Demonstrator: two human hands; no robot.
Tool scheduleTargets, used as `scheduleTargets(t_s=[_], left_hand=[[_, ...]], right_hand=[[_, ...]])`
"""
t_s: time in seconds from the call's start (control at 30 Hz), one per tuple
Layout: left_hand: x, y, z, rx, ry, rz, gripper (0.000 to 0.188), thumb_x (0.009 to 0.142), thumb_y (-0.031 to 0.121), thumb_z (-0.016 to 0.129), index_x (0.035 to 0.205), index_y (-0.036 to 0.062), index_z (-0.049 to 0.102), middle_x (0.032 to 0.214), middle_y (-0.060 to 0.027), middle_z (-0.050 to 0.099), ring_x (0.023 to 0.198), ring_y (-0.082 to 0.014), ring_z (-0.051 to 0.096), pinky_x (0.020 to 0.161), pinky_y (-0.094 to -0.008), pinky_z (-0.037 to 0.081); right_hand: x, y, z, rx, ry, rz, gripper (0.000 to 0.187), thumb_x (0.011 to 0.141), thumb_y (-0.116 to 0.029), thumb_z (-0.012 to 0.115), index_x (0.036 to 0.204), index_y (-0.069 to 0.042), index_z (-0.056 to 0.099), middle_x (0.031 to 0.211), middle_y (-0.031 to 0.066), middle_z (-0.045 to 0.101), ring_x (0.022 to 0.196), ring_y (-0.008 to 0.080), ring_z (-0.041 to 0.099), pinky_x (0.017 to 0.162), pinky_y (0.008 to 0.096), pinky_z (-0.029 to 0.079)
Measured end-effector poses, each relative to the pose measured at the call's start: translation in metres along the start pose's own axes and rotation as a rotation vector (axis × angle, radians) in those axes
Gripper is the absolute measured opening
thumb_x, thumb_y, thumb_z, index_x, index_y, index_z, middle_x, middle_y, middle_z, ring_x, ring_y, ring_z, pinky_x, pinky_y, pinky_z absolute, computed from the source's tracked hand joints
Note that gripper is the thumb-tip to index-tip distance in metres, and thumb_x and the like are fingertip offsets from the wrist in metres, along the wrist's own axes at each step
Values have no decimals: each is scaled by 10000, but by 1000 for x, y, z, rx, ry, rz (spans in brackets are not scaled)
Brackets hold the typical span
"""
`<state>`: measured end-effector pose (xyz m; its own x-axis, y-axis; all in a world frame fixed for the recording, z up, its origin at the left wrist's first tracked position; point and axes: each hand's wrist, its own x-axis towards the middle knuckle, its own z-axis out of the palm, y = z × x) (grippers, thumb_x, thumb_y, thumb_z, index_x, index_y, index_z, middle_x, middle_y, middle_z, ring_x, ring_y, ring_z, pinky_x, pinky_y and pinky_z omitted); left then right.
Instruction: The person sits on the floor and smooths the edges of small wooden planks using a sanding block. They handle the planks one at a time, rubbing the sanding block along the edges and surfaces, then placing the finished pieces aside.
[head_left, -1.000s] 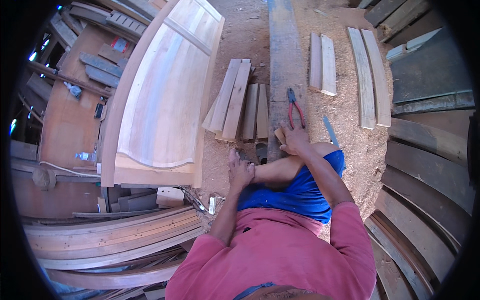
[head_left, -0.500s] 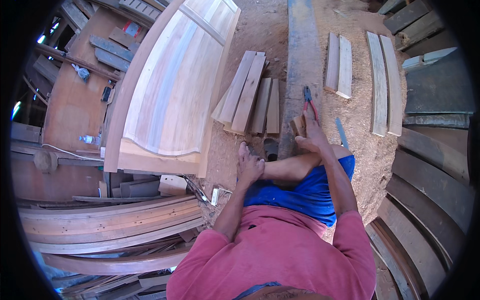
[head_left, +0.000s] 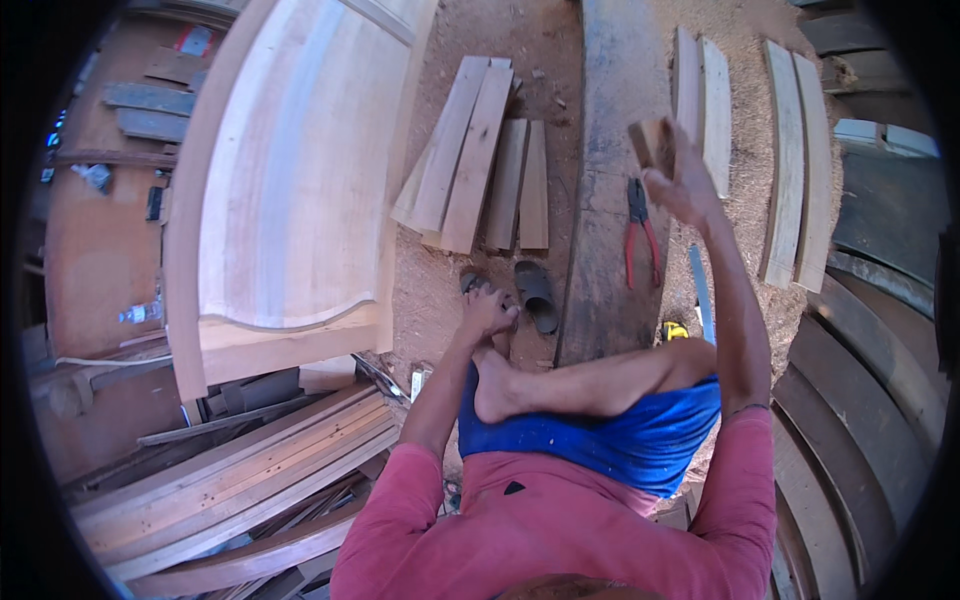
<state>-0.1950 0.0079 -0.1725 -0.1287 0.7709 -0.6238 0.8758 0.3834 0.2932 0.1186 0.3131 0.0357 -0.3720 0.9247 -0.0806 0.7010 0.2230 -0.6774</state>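
My right hand (head_left: 687, 188) is closed on a short wooden block (head_left: 652, 145), raised over the right side of a dark, worn plank (head_left: 615, 200). On that plank lie red-handled pliers (head_left: 641, 235), jaws pointing away from me, just left of my right forearm. My left hand (head_left: 488, 312) rests by the toes of my bent foot (head_left: 495, 385), its fingers loosely bent and apart, with no object visible in it. Right beside it on the ground is a dark sandal (head_left: 537, 297); a second one is partly covered by the hand.
A large panelled wooden door (head_left: 290, 200) lies at the left. Several cut boards (head_left: 478, 160) are stacked ahead, and more boards (head_left: 783, 165) lie on sawdust at the right. A blue strip-like tool (head_left: 702, 290) and a yellow tool (head_left: 675, 330) are near my knee. Timber (head_left: 240, 460) is piled lower left.
My right hand has lifted forward and right with the block, leaving the pliers in plain view on the plank. My left hand stays by my foot. The whole view has shifted.
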Motion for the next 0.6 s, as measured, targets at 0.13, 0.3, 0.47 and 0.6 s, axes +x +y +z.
scheduleTargets(t_s=[0.13, 0.3, 0.47, 0.6], left_hand=[[90, -41, 24, -179, -36, -17, 605, 907, 503, 665, 1357, 100, 695, 1468, -284, 573, 1348, -477, 558, 1158, -547, 426], [167, -77, 36, -333, -84, -158, 660, 897, 441, 698, 1436, 73, 605, 1408, -307, 604, 1305, -470, 594, 1131, -510, 468], [228, -102, 49, -295, -118, -246, 819, 859, 396, 755, 1529, 28, 458, 1407, -357, 577, 1324, -493, 567, 1143, -503, 462], [285, -108, 69, -298, -112, -275, 925, 850, 388, 781, 1565, -25, 363, 1464, -373, 514, 1365, -515, 518, 1160, -528, 439]], right_hand=[[102, 25, 25, -156, 133, -15, 906, 900, -287, 719, 1634, 10, 278, 1523, 337, 473, 1407, 453, 506, 1192, 484, 416], [183, 66, 79, -427, 423, -63, 794, 934, -366, 747, 1598, -77, 419, 1449, 259, 569, 1338, 430, 559, 1154, 490, 440], [192, 80, 103, -453, 554, -136, 665, 956, -363, 750, 1530, -120, 519, 1407, 209, 615, 1302, 372, 599, 1107, 458, 478], [186, 71, 111, -389, 585, -212, 566, 973, -360, 754, 1477, -155, 598, 1373, 170, 652, 1273, 326, 631, 1070, 432, 509]])
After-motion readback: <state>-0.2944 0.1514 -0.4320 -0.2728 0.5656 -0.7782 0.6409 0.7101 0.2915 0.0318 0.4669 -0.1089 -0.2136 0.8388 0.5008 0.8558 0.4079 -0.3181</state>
